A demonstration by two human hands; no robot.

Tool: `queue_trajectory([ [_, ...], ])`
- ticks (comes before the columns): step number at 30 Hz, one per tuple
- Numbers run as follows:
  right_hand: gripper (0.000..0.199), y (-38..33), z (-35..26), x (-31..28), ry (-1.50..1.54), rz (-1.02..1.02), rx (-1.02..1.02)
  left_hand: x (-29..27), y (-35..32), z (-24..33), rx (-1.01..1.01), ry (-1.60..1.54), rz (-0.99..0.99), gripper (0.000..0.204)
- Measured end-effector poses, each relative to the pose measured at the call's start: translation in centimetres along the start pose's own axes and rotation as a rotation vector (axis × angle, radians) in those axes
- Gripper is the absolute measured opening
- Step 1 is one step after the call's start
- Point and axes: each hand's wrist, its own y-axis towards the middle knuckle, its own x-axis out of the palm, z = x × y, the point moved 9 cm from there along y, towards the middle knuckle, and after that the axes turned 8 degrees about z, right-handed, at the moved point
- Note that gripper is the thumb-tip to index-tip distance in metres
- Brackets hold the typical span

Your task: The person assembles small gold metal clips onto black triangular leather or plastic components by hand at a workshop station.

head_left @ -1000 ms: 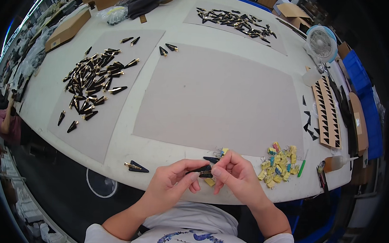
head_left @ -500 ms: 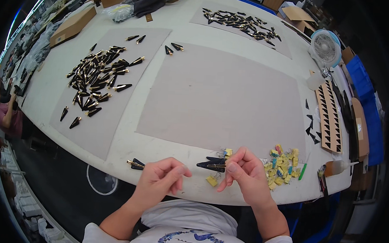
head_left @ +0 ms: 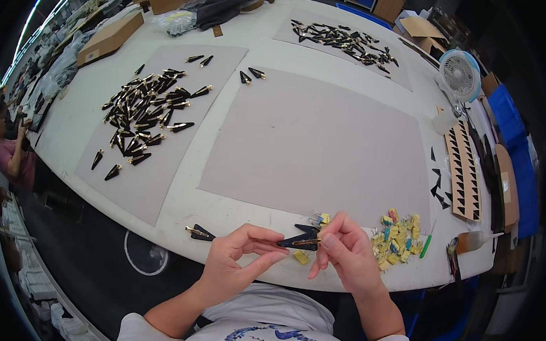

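Black triangular clip [head_left: 300, 240] pinched between both hands, left [head_left: 235, 260] and right [head_left: 345, 256] (clip's middle hidden).

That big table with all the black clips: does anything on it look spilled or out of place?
Nothing looks spilled or damaged. A few black clips lie apart from the main heap, and one clip sits alone near the table edge by the left hand.

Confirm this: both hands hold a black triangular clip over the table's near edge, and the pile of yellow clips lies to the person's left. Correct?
Not quite. The head view shows the pile of yellow clips to the person's right, beside the right hand. The left hand and right hand do hold the black triangular clip there.
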Motion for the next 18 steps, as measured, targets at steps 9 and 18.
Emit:
queue_trajectory([
  [9,0.012,0.0,0.8,0.3,-0.005,-0.067,0.055,0.1,0.2,2.1,0.31,0.29,-0.096,0.018],
  [18,0.016,0.0,-0.4,0.9,-0.296,-0.041,-0.067,1.8,0.8,-1.0,-0.165,-0.08,-0.19,0.039],
])
